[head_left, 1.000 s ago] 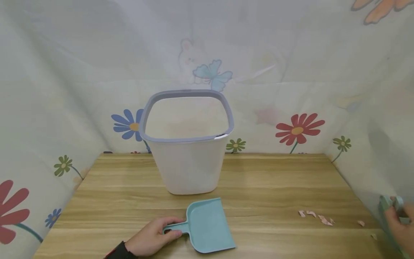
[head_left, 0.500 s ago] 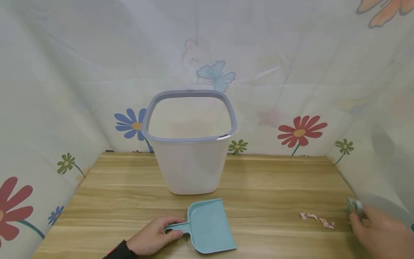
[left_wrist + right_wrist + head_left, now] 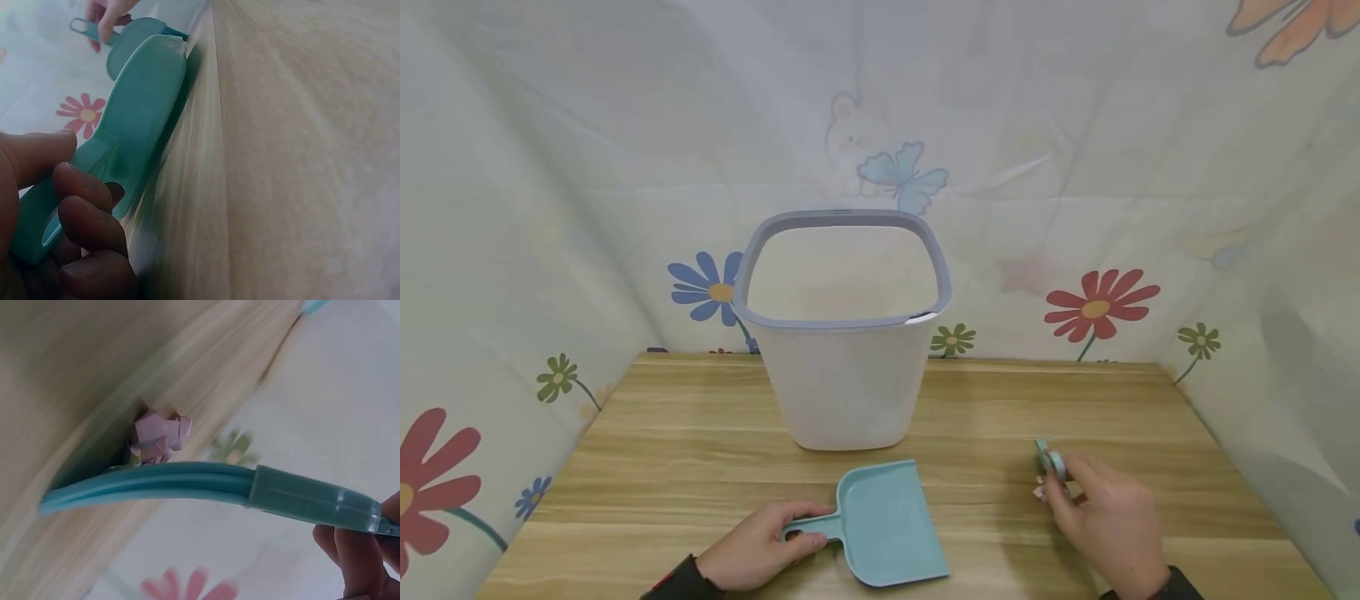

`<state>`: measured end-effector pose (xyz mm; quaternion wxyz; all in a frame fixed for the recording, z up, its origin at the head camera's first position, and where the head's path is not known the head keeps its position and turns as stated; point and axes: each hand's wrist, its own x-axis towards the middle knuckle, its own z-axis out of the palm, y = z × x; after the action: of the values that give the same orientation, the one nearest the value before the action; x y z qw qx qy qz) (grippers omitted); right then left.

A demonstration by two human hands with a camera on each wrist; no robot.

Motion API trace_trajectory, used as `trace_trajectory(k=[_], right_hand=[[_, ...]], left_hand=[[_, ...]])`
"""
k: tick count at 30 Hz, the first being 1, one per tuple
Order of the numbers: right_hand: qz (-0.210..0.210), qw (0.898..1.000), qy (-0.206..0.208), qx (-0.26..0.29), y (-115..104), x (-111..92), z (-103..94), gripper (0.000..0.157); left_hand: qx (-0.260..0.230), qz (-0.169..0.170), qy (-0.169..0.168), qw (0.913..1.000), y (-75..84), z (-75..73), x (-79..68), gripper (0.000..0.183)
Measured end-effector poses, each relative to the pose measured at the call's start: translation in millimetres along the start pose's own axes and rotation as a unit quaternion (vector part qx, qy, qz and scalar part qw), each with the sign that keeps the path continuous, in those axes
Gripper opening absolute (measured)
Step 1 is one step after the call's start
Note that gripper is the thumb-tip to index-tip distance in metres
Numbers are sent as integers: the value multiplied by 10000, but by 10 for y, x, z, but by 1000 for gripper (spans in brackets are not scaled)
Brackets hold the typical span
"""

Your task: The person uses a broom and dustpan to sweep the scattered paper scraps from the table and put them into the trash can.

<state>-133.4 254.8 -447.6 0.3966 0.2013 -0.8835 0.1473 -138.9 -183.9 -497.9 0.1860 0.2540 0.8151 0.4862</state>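
Observation:
In the head view my left hand grips the loop handle of a light blue dustpan, its wide lip facing right on the table. The left wrist view shows my fingers curled round that handle, the pan beyond them. To the right, my right hand holds a matching hand brush upright on the table. Torn pink paper scraps lie at the brush's left side, partly hidden by it. From the right wrist, crumpled scraps bunch against the teal sweeping edge.
A white bin with a grey-blue rim stands behind the dustpan. Wood-grain table runs beneath everything. White flower-print sheeting encloses the back and both sides.
My right hand has swept the brush left from the far right side, and the spread-out scraps are now gathered against it. The left hand and dustpan stay in place.

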Motion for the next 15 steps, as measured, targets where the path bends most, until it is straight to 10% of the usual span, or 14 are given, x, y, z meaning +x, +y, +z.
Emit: trace_trajectory(k=[4, 15], right_hand=[[60, 9990, -109, 437, -320, 121, 139, 11], [39, 9890, -29, 1481, -582, 371, 245, 26]], left_hand=[[-14, -73, -27, 10000, 4, -14, 4, 37], [-80, -242, -22, 9997, -27, -17, 10, 34]])
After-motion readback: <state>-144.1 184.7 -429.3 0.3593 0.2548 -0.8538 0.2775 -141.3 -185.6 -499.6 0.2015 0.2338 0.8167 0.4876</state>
